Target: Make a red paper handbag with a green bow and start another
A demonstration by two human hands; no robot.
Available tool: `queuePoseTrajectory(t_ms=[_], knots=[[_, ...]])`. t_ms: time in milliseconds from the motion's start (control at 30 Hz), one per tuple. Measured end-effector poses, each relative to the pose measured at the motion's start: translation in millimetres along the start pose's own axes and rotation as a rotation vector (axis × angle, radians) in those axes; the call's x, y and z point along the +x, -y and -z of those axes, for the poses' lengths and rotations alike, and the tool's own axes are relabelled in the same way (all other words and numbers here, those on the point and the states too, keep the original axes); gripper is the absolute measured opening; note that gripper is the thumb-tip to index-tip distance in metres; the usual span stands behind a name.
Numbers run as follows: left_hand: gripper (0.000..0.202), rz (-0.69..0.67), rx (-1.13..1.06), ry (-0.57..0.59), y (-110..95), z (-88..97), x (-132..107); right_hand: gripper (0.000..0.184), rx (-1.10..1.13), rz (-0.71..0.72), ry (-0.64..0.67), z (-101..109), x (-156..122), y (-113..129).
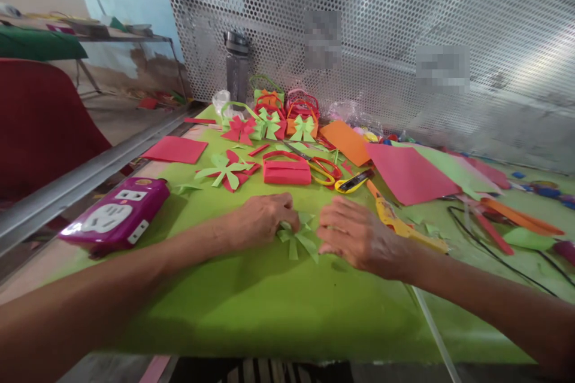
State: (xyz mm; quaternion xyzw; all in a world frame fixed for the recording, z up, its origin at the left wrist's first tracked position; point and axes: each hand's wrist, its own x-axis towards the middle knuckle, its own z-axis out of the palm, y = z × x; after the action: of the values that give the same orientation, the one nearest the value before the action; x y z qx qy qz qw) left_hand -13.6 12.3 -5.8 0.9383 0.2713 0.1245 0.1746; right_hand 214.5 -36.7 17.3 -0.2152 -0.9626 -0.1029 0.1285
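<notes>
A small light-green paper bow (300, 240) lies on the green sheet (269, 305) covering the table, between my two hands. My left hand (260, 219) has its fingers curled and pinched on the bow's left side. From the right, my right hand (359, 233) presses on the bow's edge with fingers bent together. A yellow glue gun (406, 228) lies just behind my right hand.
A purple power strip (117, 214) sits at the left. Behind my hands are a red paper bag (286, 170), scissors (321, 169), a yellow cutter (354, 182), finished bows and bags (269, 119), pink and orange sheets (406, 173), a bottle (236, 69) and a perforated metal screen (381, 30).
</notes>
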Motion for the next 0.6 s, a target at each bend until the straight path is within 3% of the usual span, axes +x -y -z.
queuePoseTrajectory(t_ms=[167, 333, 433, 600], knots=[[0.042, -0.006, -0.024, -0.003, -2, 2.2, 0, 0.025, -0.258, 0.232, 0.092, 12, -13, 17], [0.042, 0.001, -0.030, -0.018, 0, -1.1, -1, 0.026, -0.296, 0.284, 0.105, 3, -12, 21], [0.040, -0.016, -0.020, -0.032, 2, -2.9, -1, 0.026, -0.311, 0.243, 0.043, -4, -8, 18], [0.040, -0.029, -0.004, -0.042, 2, -3.6, -2, 0.022, -0.204, 0.004, -0.021, -10, -6, 15]])
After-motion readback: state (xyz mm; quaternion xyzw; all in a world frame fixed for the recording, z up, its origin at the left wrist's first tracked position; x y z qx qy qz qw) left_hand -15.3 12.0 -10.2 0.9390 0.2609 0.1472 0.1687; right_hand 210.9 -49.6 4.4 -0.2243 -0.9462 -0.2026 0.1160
